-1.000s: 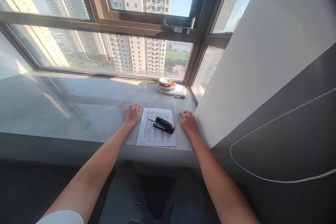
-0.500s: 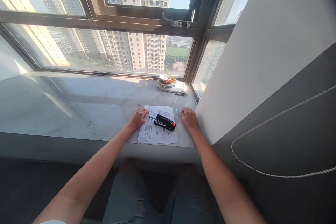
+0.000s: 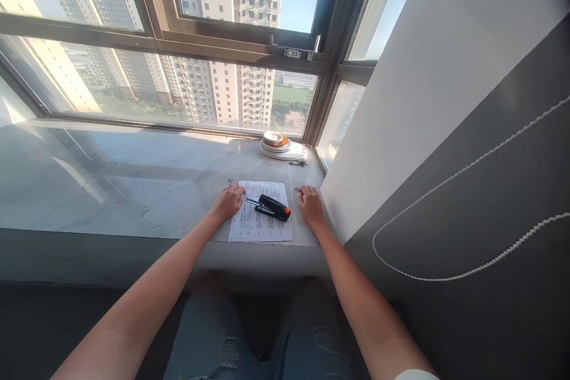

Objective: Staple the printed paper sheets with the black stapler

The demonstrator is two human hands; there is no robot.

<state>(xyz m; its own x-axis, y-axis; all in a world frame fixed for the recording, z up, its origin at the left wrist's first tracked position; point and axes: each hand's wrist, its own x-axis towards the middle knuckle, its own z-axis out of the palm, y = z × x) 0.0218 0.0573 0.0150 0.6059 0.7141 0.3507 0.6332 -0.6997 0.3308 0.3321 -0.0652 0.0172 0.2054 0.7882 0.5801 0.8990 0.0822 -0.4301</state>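
1. Hands apart: left hand (image 3: 228,202) curled at the left edge of the printed paper (image 3: 243,230), right hand (image 3: 310,204) by a small silver piece (image 3: 297,189); can't tell whether either grips.
2. Black stapler (image 3: 276,209) lies slantwise on paper, silver end leftward.
3. Judgement: light left touch keeps paper flat; handle stapler by its body.

centre: stapler (image 3: 275,206), smooth plastic, shiny metal strip (image 3: 252,201) | centre: paper (image 3: 244,230), matt, smooth | left: windowsill (image 3: 111,190), smooth, glossy | top: window frame (image 3: 222,52), metal-looking, low sheen | bottom: trousers (image 3: 207,323), denim cloth
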